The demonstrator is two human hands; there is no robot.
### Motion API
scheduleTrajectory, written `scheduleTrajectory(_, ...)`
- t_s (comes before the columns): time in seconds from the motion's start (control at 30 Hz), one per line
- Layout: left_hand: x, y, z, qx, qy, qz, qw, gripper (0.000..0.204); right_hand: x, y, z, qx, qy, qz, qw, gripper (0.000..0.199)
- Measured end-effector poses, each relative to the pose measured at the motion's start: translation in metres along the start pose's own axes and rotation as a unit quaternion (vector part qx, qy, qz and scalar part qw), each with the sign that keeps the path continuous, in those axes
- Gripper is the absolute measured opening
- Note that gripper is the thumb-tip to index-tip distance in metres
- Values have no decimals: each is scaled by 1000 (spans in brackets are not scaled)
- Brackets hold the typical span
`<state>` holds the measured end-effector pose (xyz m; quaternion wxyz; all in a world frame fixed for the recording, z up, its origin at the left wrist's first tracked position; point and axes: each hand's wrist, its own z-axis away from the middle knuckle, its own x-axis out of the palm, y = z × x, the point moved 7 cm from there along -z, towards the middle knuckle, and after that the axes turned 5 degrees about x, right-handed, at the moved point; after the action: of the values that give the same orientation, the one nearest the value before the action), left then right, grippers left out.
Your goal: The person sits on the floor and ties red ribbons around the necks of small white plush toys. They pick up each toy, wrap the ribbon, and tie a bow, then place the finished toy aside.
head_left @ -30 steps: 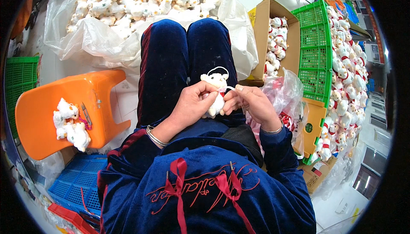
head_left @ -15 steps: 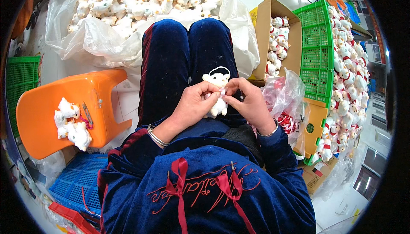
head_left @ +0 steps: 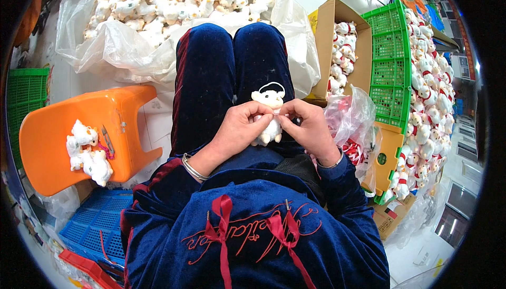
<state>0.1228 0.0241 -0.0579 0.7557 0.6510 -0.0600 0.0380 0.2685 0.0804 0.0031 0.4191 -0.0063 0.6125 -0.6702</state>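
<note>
A small white plush toy animal (head_left: 269,131) with a pale face, dark eyes and a white hanging loop over its head stands upright at my lap, facing me. My left hand (head_left: 242,124) is closed, its thumb and forefinger pinched at the toy's neck. From the other side my right hand (head_left: 304,122) pinches at the same spot, and the fingertips of both nearly meet. A sliver of something pale pink shows between the fingers; its kind is too small to tell. Curled fingers hide the toy's sides.
Left: an orange stool (head_left: 47,147) bearing white plush toys (head_left: 90,154) and a small cutter (head_left: 107,139); blue crate (head_left: 100,220) below. Ahead: plastic sack (head_left: 105,46) of plush toys. Right: cardboard box (head_left: 324,41), green crate (head_left: 390,67), plastic bag (head_left: 353,112) with red-white strips, red-collared toys (head_left: 427,99).
My fingertips have drawn closer together at the toy's neck, the right hand shifting very slightly. The toy stays in the same place on my lap.
</note>
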Motion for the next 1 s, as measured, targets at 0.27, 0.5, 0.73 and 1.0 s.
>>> scheduleTrajectory(0.27, -2, -2, 0, -26, -44, 20, 999, 15, 2, 19, 2, 113, -15, -181, 977, 12)
scheduleTrajectory(0.5, 2, 11, -6, 29, -88, -43, 995, 11, -2, 14, -2, 113, 13, -123, 986, 12)
scheduleTrajectory(0.73, 5, 32, -9, 122, -74, -214, 966, 10, -3, -29, -1, 26, 50, 124, 991, 11)
scheduleTrajectory(1.0, 6, 31, -9, 164, -77, -192, 965, 9, -10, -20, -6, 45, 56, 141, 987, 13)
